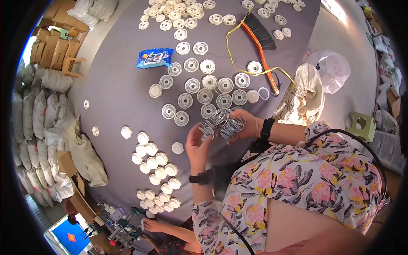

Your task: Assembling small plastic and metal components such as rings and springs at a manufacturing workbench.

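A bunch of shiny metal coil springs point(222, 117) is held between my two hands over the grey table. My left hand point(196, 142) has its fingers closed around the springs at the near-left side of the bunch. On the other side, my right hand point(250, 124) grips more springs, its fingers curled round them. Just beyond the hands stand several round white plastic parts point(185, 100) with ring-shaped hollows. Coils seem to sit in some of them, such as the part nearest the springs point(208, 111). A white disc point(253, 96) and a thin white ring point(264, 93) lie close by.
Several white caps point(160, 172) are grouped at the left on the grey table point(123, 80). Farther off are a blue wipes pack point(155, 58), an orange-handled brush point(260, 51), a yellow tape point(228, 44) and piled white parts point(178, 10). A co-worker's hand point(152, 225) shows at lower left.
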`<action>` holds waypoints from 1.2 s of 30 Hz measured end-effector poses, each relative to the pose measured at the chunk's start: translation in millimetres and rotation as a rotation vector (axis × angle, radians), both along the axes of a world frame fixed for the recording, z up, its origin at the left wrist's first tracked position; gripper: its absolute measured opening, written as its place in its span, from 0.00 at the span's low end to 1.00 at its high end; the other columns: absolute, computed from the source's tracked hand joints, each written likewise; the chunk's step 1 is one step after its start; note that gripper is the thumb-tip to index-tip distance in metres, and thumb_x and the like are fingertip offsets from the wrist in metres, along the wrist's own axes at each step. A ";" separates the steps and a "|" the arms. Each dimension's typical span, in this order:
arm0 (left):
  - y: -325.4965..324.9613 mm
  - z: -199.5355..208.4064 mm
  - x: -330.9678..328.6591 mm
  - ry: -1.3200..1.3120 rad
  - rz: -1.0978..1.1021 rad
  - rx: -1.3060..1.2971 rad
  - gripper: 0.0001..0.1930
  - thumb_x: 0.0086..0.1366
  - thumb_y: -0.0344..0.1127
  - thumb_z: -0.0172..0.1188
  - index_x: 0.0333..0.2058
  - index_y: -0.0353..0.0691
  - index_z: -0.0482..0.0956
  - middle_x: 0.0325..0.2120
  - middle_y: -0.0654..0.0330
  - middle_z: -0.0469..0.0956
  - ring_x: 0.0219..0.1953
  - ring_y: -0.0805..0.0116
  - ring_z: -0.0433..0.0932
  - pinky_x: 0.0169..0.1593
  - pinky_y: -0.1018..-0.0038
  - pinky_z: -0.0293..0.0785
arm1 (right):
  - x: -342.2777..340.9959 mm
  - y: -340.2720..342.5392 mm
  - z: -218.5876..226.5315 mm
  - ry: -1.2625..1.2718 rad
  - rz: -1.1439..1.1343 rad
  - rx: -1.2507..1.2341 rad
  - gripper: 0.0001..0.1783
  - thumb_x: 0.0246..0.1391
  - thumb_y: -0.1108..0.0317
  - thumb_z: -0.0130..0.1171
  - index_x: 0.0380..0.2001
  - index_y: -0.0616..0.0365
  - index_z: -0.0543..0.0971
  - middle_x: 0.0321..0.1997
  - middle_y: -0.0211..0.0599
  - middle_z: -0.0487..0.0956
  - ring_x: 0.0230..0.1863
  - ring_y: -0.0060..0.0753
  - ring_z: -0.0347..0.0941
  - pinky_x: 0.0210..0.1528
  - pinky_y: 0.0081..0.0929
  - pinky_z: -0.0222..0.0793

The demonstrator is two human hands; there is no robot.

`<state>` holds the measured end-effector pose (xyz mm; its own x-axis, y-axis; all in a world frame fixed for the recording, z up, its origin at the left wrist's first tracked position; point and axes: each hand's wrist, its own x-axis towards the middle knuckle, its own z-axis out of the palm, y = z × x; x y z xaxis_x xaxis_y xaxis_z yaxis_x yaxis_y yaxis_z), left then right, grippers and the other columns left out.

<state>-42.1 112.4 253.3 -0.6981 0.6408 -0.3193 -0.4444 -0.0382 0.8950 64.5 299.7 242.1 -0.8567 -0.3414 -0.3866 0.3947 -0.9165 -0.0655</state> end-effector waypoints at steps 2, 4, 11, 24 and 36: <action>2.8 6.3 -8.8 0.404 -0.102 -0.237 0.18 0.57 0.22 0.54 0.48 0.33 0.68 0.43 0.55 0.74 0.47 0.66 0.73 0.52 0.71 0.68 | -6.7 9.7 5.9 0.012 0.023 0.012 0.23 0.53 0.58 0.42 0.48 0.60 0.70 0.46 0.44 0.76 0.43 0.41 0.74 0.45 0.50 0.69; 5.7 8.4 -9.5 0.153 -0.024 -0.113 0.18 0.55 0.21 0.54 0.47 0.33 0.69 0.42 0.58 0.74 0.45 0.68 0.73 0.51 0.70 0.69 | -9.8 9.8 5.9 0.039 -0.011 0.009 0.22 0.53 0.59 0.44 0.47 0.60 0.70 0.45 0.44 0.76 0.44 0.40 0.73 0.46 0.49 0.69; 7.9 10.8 -21.1 -0.334 0.328 0.510 0.17 0.67 0.42 0.46 0.48 0.37 0.67 0.44 0.55 0.73 0.48 0.64 0.71 0.51 0.66 0.70 | -5.9 -2.1 -7.7 0.495 0.376 0.788 0.20 0.49 0.62 0.53 0.44 0.61 0.71 0.41 0.38 0.77 0.46 0.31 0.72 0.44 0.40 0.71; -0.8 -2.4 4.5 -0.211 0.190 0.072 0.13 0.62 0.28 0.52 0.45 0.34 0.67 0.40 0.55 0.75 0.40 0.61 0.78 0.45 0.70 0.75 | -71.1 106.1 -18.8 -0.037 0.142 1.977 0.33 0.42 0.44 0.55 0.44 0.61 0.72 0.39 0.47 0.77 0.41 0.41 0.74 0.42 0.35 0.69; -11.7 -7.3 28.6 -0.166 0.268 -0.083 0.11 0.61 0.26 0.51 0.43 0.32 0.69 0.37 0.55 0.76 0.34 0.65 0.79 0.41 0.74 0.77 | -93.2 100.2 -44.7 0.148 -0.052 2.477 0.23 0.42 0.52 0.56 0.39 0.55 0.75 0.38 0.42 0.76 0.44 0.44 0.70 0.43 0.41 0.68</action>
